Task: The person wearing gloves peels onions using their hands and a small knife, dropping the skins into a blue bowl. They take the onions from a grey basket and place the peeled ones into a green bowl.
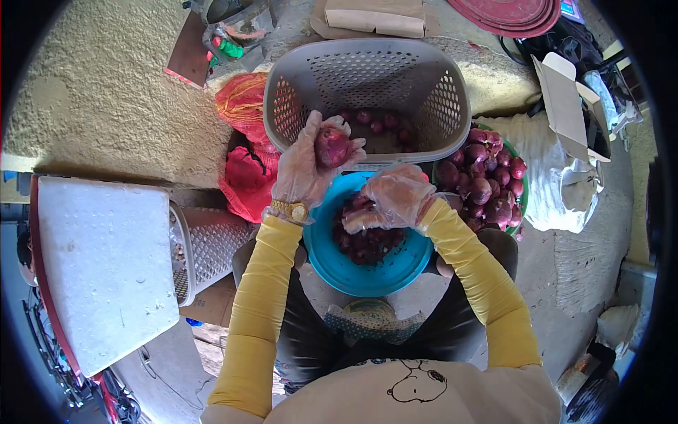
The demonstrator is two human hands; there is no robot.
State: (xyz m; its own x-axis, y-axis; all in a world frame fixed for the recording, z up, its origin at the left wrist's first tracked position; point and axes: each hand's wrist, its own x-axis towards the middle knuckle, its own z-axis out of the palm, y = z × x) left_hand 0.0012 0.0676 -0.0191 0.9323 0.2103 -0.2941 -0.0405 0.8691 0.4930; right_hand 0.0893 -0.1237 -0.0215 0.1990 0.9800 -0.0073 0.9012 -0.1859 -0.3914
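My left hand (308,166), in a clear plastic glove, is closed around a red onion (332,147) near the front wall of a grey perforated basket (367,157). My right hand (399,196), also gloved, hovers over a blue basin (374,281) with its fingers curled. Whatever those fingers hold, if anything, is hidden. Dark red onion skins and pieces (371,245) lie in the basin. Several peeled-looking onions (376,126) rest at the bottom of the basket. To the right, many red onions (480,189) are heaped in a green container (524,198).
Red mesh sacks (247,177) lie left of the basket. A white board (102,268) and a second perforated basket (212,244) stand at the left. White sacking (565,191) and an open cardboard box (565,106) sit at the right. A red lid (508,15) lies at the back.
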